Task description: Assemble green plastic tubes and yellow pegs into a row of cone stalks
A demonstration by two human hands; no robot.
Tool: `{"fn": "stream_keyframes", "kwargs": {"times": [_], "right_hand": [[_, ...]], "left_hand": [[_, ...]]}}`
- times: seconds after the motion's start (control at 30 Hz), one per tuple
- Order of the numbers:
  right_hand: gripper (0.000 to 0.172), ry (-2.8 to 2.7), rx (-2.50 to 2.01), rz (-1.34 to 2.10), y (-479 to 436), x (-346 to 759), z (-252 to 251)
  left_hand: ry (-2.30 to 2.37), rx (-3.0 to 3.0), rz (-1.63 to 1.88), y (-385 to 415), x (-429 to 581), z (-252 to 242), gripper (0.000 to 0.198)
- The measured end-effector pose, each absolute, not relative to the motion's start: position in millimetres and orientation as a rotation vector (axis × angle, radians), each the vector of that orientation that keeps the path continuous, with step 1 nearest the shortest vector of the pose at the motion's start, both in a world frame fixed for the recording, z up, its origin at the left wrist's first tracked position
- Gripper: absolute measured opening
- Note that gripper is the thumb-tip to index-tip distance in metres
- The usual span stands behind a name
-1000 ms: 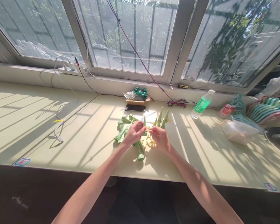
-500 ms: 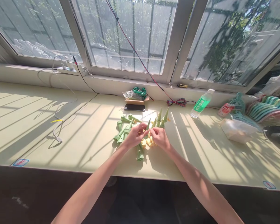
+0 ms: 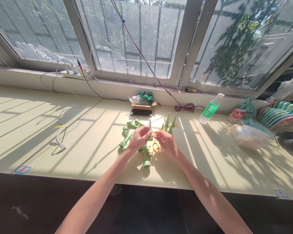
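Observation:
My left hand (image 3: 138, 139) is closed round a green cone-shaped spike (image 3: 150, 126) held upright, tip up. My right hand (image 3: 168, 143) pinches a small yellow piece (image 3: 156, 133) right beside that spike. Below the hands lies a small heap of yellow pieces (image 3: 154, 148). Several more green spikes (image 3: 127, 138) lie on the pale table (image 3: 92, 146) to the left, one (image 3: 146, 159) points toward me, and two or three stand upright (image 3: 171, 123) just behind my right hand.
A black phone (image 3: 141, 112) and a small cardboard box with green and clear bags (image 3: 143, 100) sit behind the spikes. A green-labelled bottle (image 3: 211, 109), a can (image 3: 236, 114), plastic bags and coloured hangers (image 3: 280, 113) lie right. Cables and a power strip (image 3: 73, 72) are at left.
The spike in my left hand has gone from tilted right to upright, and both hands have shifted slightly while staying together over the yellow heap.

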State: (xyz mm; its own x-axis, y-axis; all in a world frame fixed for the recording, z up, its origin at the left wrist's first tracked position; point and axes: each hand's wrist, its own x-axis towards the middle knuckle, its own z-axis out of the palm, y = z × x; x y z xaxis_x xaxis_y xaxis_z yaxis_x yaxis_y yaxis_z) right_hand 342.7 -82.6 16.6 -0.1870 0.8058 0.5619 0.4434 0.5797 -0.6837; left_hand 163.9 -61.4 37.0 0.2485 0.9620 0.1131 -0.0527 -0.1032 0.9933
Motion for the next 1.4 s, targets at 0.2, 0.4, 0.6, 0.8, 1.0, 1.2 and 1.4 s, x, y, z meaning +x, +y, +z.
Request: {"fn": "stream_keyframes", "kwargs": {"times": [0.2, 0.4, 0.6, 0.8, 1.0, 1.2, 1.4], "right_hand": [[0.029, -1.877, -1.006, 0.455, -84.5, 344.4, 17.2], [0.035, -1.887, -1.03, 0.47, -85.7, 344.3, 16.9], [0.04, -1.76, -1.072, 0.747, -86.3, 338.8, 18.9], [0.049, -1.404, -1.067, 1.475, -85.8, 339.2, 25.2], [0.051, -1.348, -1.046, 1.512, -85.4, 336.9, 26.3], [0.048, -1.541, -1.041, 1.056, -83.9, 334.0, 19.9], [0.036, -1.813, -0.995, 0.643, -83.7, 342.3, 17.0]], "left_hand": [[0.898, 1.373, 1.079, -63.7, 165.3, 39.1, 0.04], [0.887, 1.451, 1.082, -65.3, 165.0, 38.1, 0.039], [0.847, 1.667, 1.086, -65.1, 163.3, 36.8, 0.027], [0.819, 1.767, 1.106, -65.0, 164.3, 35.5, 0.022], [0.842, 1.727, 1.116, -64.6, 165.2, 35.8, 0.023], [0.919, 1.458, 1.112, -60.9, 165.1, 34.2, 0.039], [0.894, 1.283, 1.085, -60.1, 164.5, 36.9, 0.047]]}}
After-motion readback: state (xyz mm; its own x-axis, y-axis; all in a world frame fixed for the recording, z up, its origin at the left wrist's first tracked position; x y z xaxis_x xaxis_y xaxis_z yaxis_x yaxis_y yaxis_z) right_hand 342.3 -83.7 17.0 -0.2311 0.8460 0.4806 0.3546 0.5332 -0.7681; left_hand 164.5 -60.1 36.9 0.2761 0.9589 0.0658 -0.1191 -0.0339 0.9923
